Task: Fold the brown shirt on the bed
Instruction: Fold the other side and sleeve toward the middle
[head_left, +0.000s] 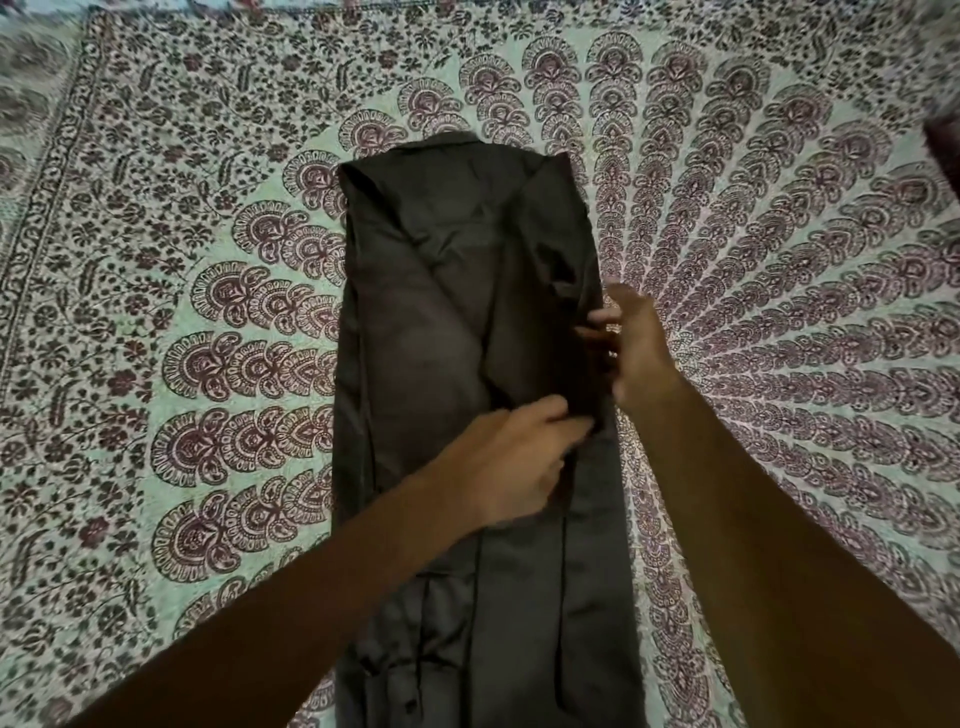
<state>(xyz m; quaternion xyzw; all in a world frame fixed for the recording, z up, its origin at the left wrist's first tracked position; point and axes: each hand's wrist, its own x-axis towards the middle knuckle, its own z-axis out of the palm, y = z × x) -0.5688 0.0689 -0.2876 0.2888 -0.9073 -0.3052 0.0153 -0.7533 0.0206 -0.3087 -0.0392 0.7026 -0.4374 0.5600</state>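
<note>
The brown shirt (431, 332) lies lengthwise on the bed as a long narrow strip, collar at the far end, both sides folded inward. A sleeve runs down its right side. My left hand (519, 457) rests on the shirt's middle, fingers pinching the sleeve fabric near its lower end. My right hand (634, 348) is at the shirt's right edge, fingers closed on the same sleeve a little higher up. The shirt's near end runs out of the frame at the bottom.
The bed is covered by a green sheet (182, 218) with a dark floral mandala print. A dark object (943, 150) shows at the right edge. Open sheet lies on both sides of the shirt.
</note>
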